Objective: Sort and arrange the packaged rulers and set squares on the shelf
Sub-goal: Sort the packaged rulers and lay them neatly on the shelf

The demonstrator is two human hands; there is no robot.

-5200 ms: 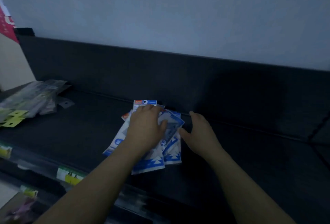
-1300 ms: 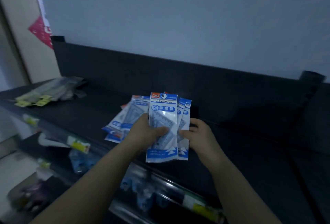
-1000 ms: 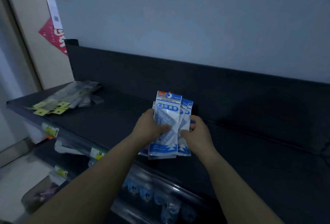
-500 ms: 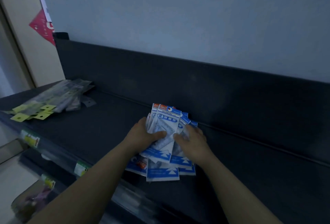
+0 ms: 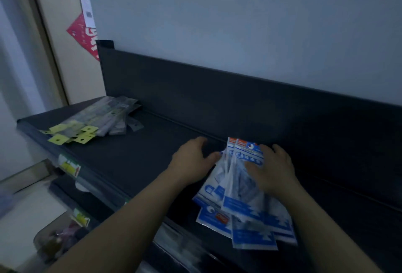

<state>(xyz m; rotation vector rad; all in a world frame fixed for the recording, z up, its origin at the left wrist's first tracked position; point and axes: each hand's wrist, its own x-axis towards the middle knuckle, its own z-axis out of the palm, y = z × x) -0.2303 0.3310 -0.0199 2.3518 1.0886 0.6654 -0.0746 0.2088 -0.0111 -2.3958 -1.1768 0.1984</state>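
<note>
In your head view, the dark shelf (image 5: 139, 164) runs from 9 o'clock down toward 4 o'clock, with its upright back panel (image 5: 217, 98) behind it against the pale wall. The blue-and-white set square packets (image 5: 241, 205) lie in a loose, overlapping fan on the shelf at about 5 o'clock of the picture, their header ends pointing to 12 o'clock near the back panel and their lower ends reaching the front edge. Your right hand (image 5: 272, 169) lies palm down on top of the fan, its fingers straight and slightly spread, pressing the upper packets. Your left hand (image 5: 191, 161) rests palm down on the bare shelf at 9 o'clock of the fan, fingers loosely together and reaching toward the back, with the thumb touching the left edge of the packets. A pile of clear ruler packets (image 5: 102, 118) with yellow header tags lies at 10 o'clock, well apart from both hands, near the shelf's left end. A yellow price tag (image 5: 69, 166) sits on the front rail at 8 o'clock. A red paper (image 5: 83, 35) hangs on the wall at 11 o'clock.
</note>
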